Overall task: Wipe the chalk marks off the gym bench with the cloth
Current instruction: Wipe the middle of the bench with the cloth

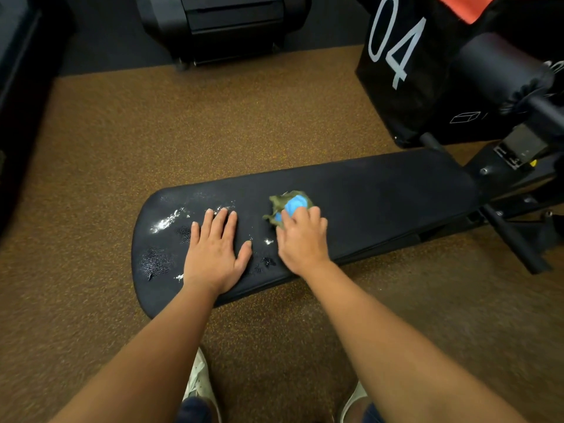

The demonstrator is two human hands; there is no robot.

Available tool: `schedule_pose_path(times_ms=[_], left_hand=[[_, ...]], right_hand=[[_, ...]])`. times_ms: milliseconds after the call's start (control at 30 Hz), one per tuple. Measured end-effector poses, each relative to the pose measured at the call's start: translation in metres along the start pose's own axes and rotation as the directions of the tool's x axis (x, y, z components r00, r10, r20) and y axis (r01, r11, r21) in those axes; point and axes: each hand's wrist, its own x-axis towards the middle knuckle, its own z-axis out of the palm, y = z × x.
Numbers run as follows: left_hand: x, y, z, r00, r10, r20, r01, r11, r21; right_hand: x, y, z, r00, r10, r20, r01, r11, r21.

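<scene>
shoes (200,383): two pale ones are seen on the speckled brown floor (152,132).
left hand (213,248): laid flat on the black bench (381,193), fingers straight and spread, nothing held.
right hand (302,239): curled over the cloth (290,206), which is pressed to the pad.
cloth: crumpled, olive green with a bright blue patch, at mid-bench.
chalk marks (166,222): white smears are scattered beyond the left hand; one fleck is seen between the hands.

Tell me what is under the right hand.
A crumpled green and blue cloth, on the bench, sticks out beyond the right hand. The surface beneath them is hidden.
</scene>
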Motion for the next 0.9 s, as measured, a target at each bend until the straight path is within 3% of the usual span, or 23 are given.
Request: schedule_pose_path(times_ms=[67, 133, 233, 333, 367, 500, 567, 733, 800, 900], left_hand=[[0.0, 0.0, -0.001, 1.0, 0.0, -0.003, 0.0, 1.0, -0.005], [-0.001, 0.0, 0.0, 1.0, 0.001, -0.003, -0.001, 1.0, -0.006], [-0.001, -0.001, 0.0, 1.0, 0.001, -0.01, -0.001, 1.0, -0.013], [-0.001, -0.001, 0.001, 1.0, -0.001, -0.005, 0.001, 1.0, -0.008], [-0.001, -0.001, 0.0, 1.0, -0.003, -0.004, 0.003, 1.0, -0.006], [0.0, -0.001, 0.0, 1.0, -0.009, -0.011, 0.009, 1.0, -0.023], [-0.001, -0.002, 0.0, 1.0, -0.02, -0.009, 0.02, 1.0, -0.022], [-0.002, -0.002, 0.0, 0.998, -0.066, -0.005, 0.066, 0.998, -0.021], [-0.003, -0.001, -0.001, 0.997, -0.079, -0.011, 0.078, 0.997, -0.019], [-0.003, -0.001, -0.003, 0.995, -0.103, 0.007, 0.103, 0.994, -0.022]], right_hand=[[-0.014, 0.005, -0.003, 0.976, -0.218, 0.011, 0.218, 0.975, 0.033], [-0.015, 0.022, -0.006, 0.964, -0.267, 0.005, 0.268, 0.963, -0.024], [0.004, 0.027, -0.006, 1.0, -0.012, -0.01, 0.01, 0.991, -0.131], [0.019, -0.003, -0.007, 0.985, 0.151, 0.08, -0.148, 0.988, -0.04], [0.017, -0.014, -0.006, 0.989, 0.113, 0.099, -0.112, 0.994, -0.012], [-0.009, -0.019, -0.006, 0.958, -0.272, 0.092, 0.271, 0.962, 0.025], [-0.002, -0.001, -0.005, 0.94, -0.328, 0.09, 0.327, 0.945, 0.023], [0.035, -0.015, -0.004, 0.977, 0.045, 0.208, -0.047, 0.999, 0.007], [0.027, -0.032, -0.003, 0.982, -0.079, 0.173, 0.072, 0.996, 0.046], [0.004, -0.026, -0.003, 0.911, -0.396, 0.117, 0.392, 0.918, 0.061]])
